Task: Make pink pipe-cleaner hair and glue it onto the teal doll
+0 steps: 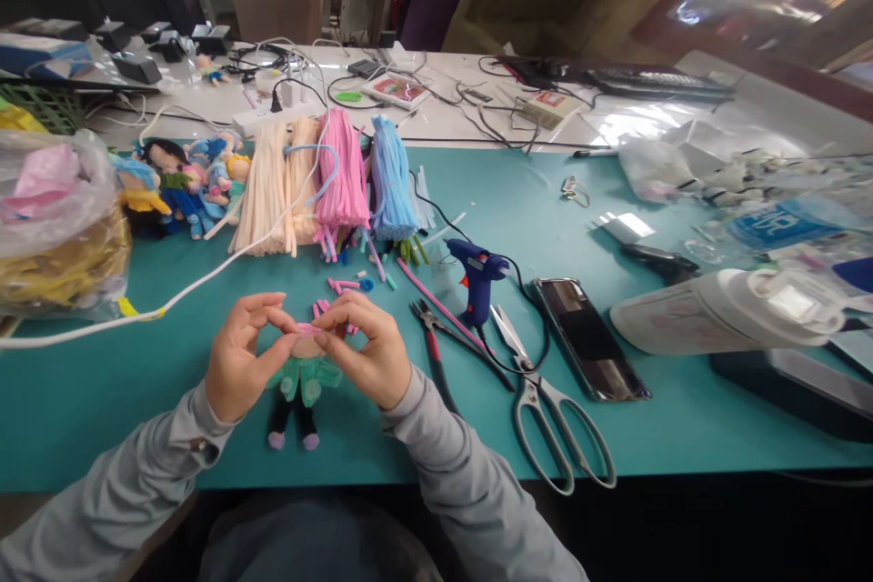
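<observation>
Between my hands lies a small doll (pixel 302 379) with a green outfit, black legs and light purple feet. My left hand (pixel 246 353) pinches at the pink top of its head from the left. From the right, the fingers of my right hand (pixel 365 344) are pressed together at the same pink piece, a short fuzzy stem by its look. Fingertips cover much of the head, so the piece's ends are hidden. Just beyond my hands are several short cut pink pipe cleaner pieces (pixel 342 285).
Bundles of peach (pixel 265 186), pink (pixel 343 168) and blue pipe cleaners (pixel 392 177) stand ahead. Finished dolls (pixel 181 182) are heaped at left. On the right are a blue glue gun (pixel 470 277), pliers (pixel 435 350), scissors (pixel 538 400), a phone (pixel 590 336) and a white bottle (pixel 716 311). A white cable (pixel 205 277) crosses the left side.
</observation>
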